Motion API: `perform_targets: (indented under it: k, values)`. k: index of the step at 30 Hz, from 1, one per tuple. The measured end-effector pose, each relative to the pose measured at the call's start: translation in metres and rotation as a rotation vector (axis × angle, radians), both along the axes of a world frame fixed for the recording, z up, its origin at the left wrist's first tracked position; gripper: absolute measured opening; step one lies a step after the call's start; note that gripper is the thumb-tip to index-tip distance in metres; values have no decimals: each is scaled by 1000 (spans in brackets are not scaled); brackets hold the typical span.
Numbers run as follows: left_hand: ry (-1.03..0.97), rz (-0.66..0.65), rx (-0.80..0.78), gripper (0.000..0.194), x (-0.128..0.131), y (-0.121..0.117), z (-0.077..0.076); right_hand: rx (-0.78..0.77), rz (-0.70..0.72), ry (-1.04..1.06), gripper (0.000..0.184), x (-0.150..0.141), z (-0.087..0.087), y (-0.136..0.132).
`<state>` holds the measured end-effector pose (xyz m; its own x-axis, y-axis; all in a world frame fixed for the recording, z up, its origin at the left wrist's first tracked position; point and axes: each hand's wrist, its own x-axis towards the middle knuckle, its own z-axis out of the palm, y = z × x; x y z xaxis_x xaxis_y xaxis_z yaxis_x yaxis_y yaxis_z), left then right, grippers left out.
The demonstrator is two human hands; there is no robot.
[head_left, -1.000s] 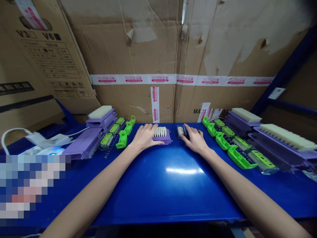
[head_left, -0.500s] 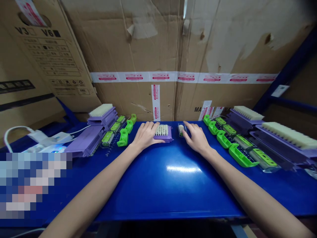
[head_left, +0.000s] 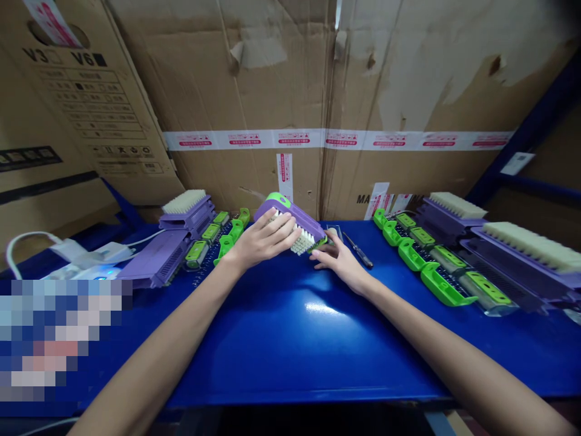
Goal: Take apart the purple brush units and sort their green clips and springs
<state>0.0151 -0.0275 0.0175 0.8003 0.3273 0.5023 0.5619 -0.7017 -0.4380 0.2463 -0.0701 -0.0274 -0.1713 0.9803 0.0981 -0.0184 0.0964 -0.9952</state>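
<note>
Raised above the blue table is a purple brush (head_left: 311, 221) with white bristles and a green cap on its upper left end. It tilts down toward the right, bristles facing down and toward me. My left hand (head_left: 265, 239) is closed around its left part, fingers across the bristle side. The fingers of my right hand (head_left: 338, 259) close on the brush's lower right end, where a bit of green shows. Behind that hand lies a small clear part (head_left: 334, 230), partly hidden. A dark screwdriver (head_left: 360, 251) rests on the table just right of it.
Green end pieces (head_left: 411, 254), springs, green-topped clear units (head_left: 488, 289) and purple brushes (head_left: 529, 245) line the right side. Similar parts and purple housings (head_left: 157, 257) stand on the left, beside a white power strip (head_left: 72, 257). Cardboard (head_left: 245, 91) walls the back.
The brush has been lifted off the table and tilted, showing its green cap. My right hand has moved left from the clear part to the brush's end, uncovering the screwdriver.
</note>
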Motion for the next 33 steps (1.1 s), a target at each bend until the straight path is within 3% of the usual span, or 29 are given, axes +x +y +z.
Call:
perform_targets:
  k: [2,7,9,13,18,21,24,29,33]
  values:
    - [-2,-18,-39,39,-1,-1,3,-17,25,35,85,0,0,1]
    - [-98,-42,-32,35,1,1,-1,54,39,-14,50,0,-5,7]
    - [-135,-9,-28,32,1,2,-4,75,0,-29,51,0,-7,8]
    - [-184,140,2,44,1,6,-8,174,-216,-110,59,8,-1,10]
    - [-245,267,-16,62,-2,13,-12,284,-557,-108,46,34,16,16]
    - [-228,320,-61,68,-4,17,-15,279,-662,-7,42,46,21,19]
    - [-214,332,-128,69,-6,20,-19,235,-658,96,43,49,21,21]
    - [-163,316,-229,60,-6,26,-29,192,-523,143,57,39,16,22]
    - [-191,343,-145,61,3,20,-32,159,-375,158,64,28,14,17]
